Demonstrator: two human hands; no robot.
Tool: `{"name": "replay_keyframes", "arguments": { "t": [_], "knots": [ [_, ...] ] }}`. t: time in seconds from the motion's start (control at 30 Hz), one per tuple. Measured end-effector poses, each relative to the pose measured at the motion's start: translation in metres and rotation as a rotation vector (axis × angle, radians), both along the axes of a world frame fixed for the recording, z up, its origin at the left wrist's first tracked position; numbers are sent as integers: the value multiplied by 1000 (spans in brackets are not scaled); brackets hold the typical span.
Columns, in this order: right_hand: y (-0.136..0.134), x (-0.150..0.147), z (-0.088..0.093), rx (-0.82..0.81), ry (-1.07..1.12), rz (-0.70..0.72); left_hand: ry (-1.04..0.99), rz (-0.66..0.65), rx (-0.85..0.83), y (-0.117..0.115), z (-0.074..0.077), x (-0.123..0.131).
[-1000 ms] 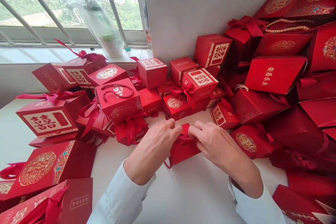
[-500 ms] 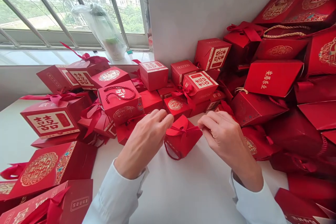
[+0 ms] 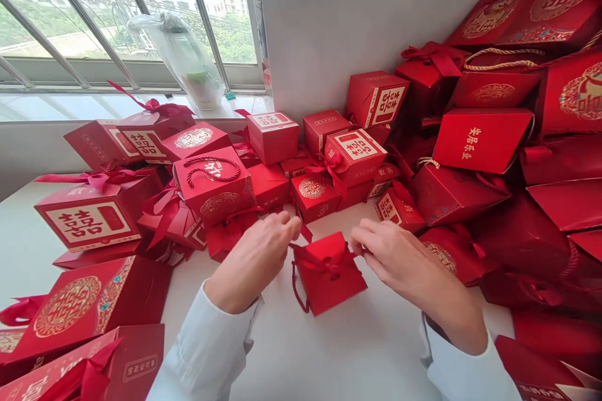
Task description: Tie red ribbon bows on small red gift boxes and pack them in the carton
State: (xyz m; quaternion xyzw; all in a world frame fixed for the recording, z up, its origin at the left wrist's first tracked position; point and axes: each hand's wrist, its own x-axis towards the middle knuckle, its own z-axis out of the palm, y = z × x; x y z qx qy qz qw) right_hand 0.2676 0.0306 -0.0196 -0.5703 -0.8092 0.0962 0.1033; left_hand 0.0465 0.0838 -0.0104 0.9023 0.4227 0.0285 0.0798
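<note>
Left grip [image 3: 251, 261] pinches the ribbon [image 3: 305, 232] between thumb and fingers; right grip [image 3: 407, 266] curls closed beside the bow, its hold hidden. A red gift box [image 3: 329, 282] sits mid-worktop [image 3: 282, 351], just in front of the heaped boxes [image 3: 315, 195]. An uneven tug could skew the box or slip the ribbon free.
</note>
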Motion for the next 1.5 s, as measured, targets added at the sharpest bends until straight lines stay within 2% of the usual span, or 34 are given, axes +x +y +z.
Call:
{"name": "replay_keyframes", "arguments": {
  "t": [0.1,0.2,0.27,0.33,0.4,0.5,0.6,1.0,1.17,1.37,1.43,1.5],
  "knots": [
    [0,3,-2,-88,-12,49,-11,-33,-219,-9,4,-10],
    [0,7,-2,-80,-8,55,-103,-33,-234,-14,10,-11],
    [1,8,-1,-53,-9,39,-190,-19,-187,-14,10,-2],
    [2,8,-1,-11,-21,29,-304,4,-135,-12,5,12],
    [2,7,-1,37,-27,39,-382,-9,-164,-10,-5,28],
    [1,6,1,96,-5,72,-379,-84,-273,-7,-20,44],
    [0,7,4,126,11,78,-340,-112,-328,-5,-29,47],
    [7,18,-2,233,90,46,-393,-161,-435,1,-24,44],
    [4,34,6,205,35,-77,-403,-71,-467,-2,-27,41],
    [-14,68,19,218,-59,-300,-396,-43,-500,-4,-23,41],
    [-24,76,22,183,-43,-334,-406,-44,-520,-3,-21,41],
    [-34,80,25,112,3,-306,-424,-49,-537,-3,-21,41]
  ]
}}
